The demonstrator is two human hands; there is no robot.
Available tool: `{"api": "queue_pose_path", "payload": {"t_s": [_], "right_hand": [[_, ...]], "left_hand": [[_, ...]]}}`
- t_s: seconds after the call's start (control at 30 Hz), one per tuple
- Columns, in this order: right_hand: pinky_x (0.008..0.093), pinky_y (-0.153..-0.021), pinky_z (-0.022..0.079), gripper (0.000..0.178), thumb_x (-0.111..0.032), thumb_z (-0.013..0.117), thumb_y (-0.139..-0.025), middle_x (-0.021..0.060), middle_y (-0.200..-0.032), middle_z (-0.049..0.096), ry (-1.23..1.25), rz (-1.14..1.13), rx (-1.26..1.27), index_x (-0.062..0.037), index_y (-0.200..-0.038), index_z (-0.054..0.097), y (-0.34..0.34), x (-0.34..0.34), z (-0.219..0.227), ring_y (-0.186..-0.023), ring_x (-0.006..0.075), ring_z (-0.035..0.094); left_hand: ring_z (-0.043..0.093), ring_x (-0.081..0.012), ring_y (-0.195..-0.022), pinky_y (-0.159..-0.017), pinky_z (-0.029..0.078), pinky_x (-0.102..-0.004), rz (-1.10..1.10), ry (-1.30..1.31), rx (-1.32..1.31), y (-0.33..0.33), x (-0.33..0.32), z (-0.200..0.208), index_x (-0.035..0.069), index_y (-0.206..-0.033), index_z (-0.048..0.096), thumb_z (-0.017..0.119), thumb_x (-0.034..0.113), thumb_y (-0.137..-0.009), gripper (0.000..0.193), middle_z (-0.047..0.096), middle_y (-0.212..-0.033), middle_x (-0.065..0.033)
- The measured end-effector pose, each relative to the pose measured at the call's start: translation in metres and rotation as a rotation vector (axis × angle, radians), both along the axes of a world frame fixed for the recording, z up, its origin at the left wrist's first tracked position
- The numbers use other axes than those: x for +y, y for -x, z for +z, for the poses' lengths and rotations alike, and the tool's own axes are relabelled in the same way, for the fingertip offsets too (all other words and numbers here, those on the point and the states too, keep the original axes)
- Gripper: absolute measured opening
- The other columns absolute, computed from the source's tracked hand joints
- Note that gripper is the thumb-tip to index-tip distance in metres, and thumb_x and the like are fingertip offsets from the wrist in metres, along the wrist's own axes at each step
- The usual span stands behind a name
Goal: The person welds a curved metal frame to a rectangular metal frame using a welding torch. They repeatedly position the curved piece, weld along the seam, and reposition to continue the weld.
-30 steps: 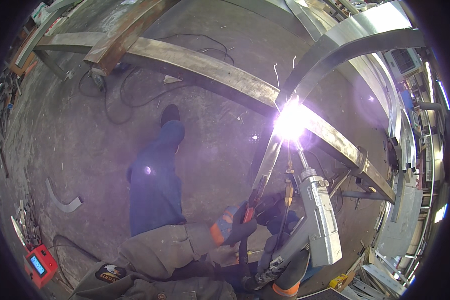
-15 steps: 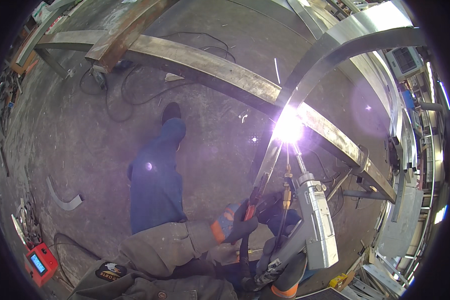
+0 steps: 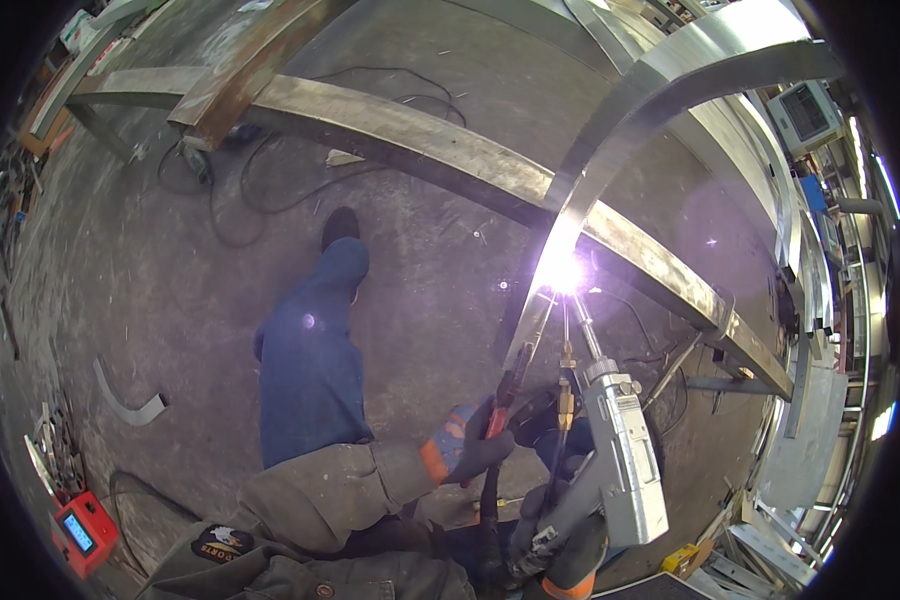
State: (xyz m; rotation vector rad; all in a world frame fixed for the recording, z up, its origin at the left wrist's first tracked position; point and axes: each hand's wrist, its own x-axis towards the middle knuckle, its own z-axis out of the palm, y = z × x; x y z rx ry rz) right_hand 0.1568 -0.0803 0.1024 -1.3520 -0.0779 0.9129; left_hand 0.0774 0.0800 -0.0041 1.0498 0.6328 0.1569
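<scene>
My right hand (image 3: 560, 500), in a dark glove with an orange cuff, grips a silver handheld welding gun (image 3: 625, 450). Beside its barrel runs a brass-fitted wire feed nozzle (image 3: 566, 395). The tip meets a curved metal strip (image 3: 580, 190) in a glaring white-violet light (image 3: 562, 272), which hides the joint there. In a blue, orange and dark glove, my left hand (image 3: 482, 450) is closed around a red-handled clamp (image 3: 500, 415) with dark jaws at the strip's lower end. A black cable hangs below that hand.
The strip crosses a long steel beam (image 3: 400, 130), on which a rusty square tube (image 3: 235, 90) lies at the left. Cables (image 3: 240, 240) trail over the floor. A curved metal offcut (image 3: 135, 408) and a red box with a display (image 3: 85, 530) are at left; metal stock (image 3: 810, 440) at right.
The welding gun has shifted a little left and downward, and the bright spot has slid down along the strip, away from the beam. My left hand stays nearly still on the clamp.
</scene>
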Motion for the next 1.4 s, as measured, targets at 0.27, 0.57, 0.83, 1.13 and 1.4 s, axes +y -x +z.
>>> {"api": "queue_pose_path", "payload": {"t_s": [0.27, 0.57, 0.83, 1.13, 1.4], "right_hand": [[0.0303, -0.037, 0.048, 0.081, -0.062, 0.051, -0.094, 0.0224, -0.086, 0.06, -0.011, -0.056, -0.081, 0.0079, -0.132, 0.039, -0.002, -0.015, 0.021, -0.048, 0.0213, 0.058], [0.0301, -0.038, 0.05, 0.078, -0.06, 0.05, -0.095, 0.0228, -0.086, 0.06, 0.025, -0.038, -0.097, 0.0045, -0.136, 0.036, 0.005, -0.008, 0.021, -0.05, 0.0214, 0.06], [0.0292, -0.04, 0.052, 0.078, -0.059, 0.052, -0.095, 0.0231, -0.086, 0.061, 0.034, 0.008, -0.058, -0.0001, -0.142, 0.032, -0.001, -0.012, 0.018, -0.053, 0.0204, 0.062], [0.028, -0.039, 0.05, 0.076, -0.06, 0.053, -0.094, 0.0214, -0.085, 0.061, 0.111, -0.004, -0.086, -0.0012, -0.14, 0.036, 0.0, -0.007, 0.019, -0.052, 0.0191, 0.06], [0.0284, -0.038, 0.048, 0.078, -0.061, 0.054, -0.093, 0.0207, -0.084, 0.061, 0.08, 0.011, -0.073, -0.0021, -0.14, 0.036, 0.0, -0.001, 0.022, -0.049, 0.0196, 0.059]], "left_hand": [[0.051, -0.0111, -0.063, -0.054, 0.043, -0.0323, 0.053, -0.072, -0.088, -0.001, -0.004, -0.012, 0.005, -0.101, 0.053, 0.069, 0.021, -0.084, 0.029, 0.055, -0.07, -0.004], [0.049, -0.0148, -0.065, -0.057, 0.044, -0.0352, 0.053, -0.143, -0.08, -0.002, -0.003, -0.014, 0.001, -0.11, 0.055, 0.066, 0.021, -0.083, 0.035, 0.055, -0.072, -0.0069], [0.049, -0.0123, -0.067, -0.058, 0.045, -0.0333, 0.057, -0.147, -0.091, -0.003, -0.003, -0.012, 0.002, -0.106, 0.053, 0.066, 0.018, -0.086, 0.029, 0.053, -0.074, -0.0046], [0.056, -0.0142, -0.068, -0.06, 0.048, -0.0342, 0.052, -0.146, -0.109, -0.003, 0.002, -0.004, 0.0, -0.104, 0.055, 0.066, 0.018, -0.084, 0.029, 0.06, -0.074, -0.0079], [0.057, -0.0113, -0.065, -0.057, 0.048, -0.031, 0.018, 0.089, -0.02, 0.0, 0.008, 0.013, 0.001, -0.1, 0.057, 0.064, 0.017, -0.082, 0.024, 0.06, -0.071, -0.0044]]}}
